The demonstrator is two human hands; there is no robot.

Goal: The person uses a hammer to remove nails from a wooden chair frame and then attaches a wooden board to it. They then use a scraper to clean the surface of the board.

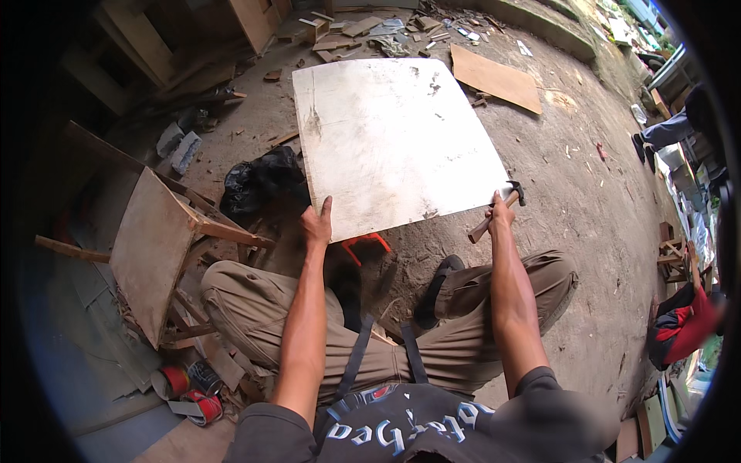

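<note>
A large white board (394, 147), scuffed and stained, is held tilted in front of me above the ground. My left hand (316, 224) grips its near left corner, thumb lying on the upper face. At the near right corner my right hand (502, 212) is closed on the board's edge and also on a claw hammer (479, 230). The hammer's wooden handle points toward me and its dark head juts out past the board's corner. Fingers of both hands are partly hidden under the board. Beneath the near edge shows an orange object (367, 245), mostly covered.
On the left stand a wooden chair-like frame (150, 247), a black plastic bag (262, 181) and concrete blocks (184, 152); cans (174, 381) sit nearer. A brown panel (494, 77) and wood scraps (363, 27) lie beyond. Other people (683, 328) are at the right edge.
</note>
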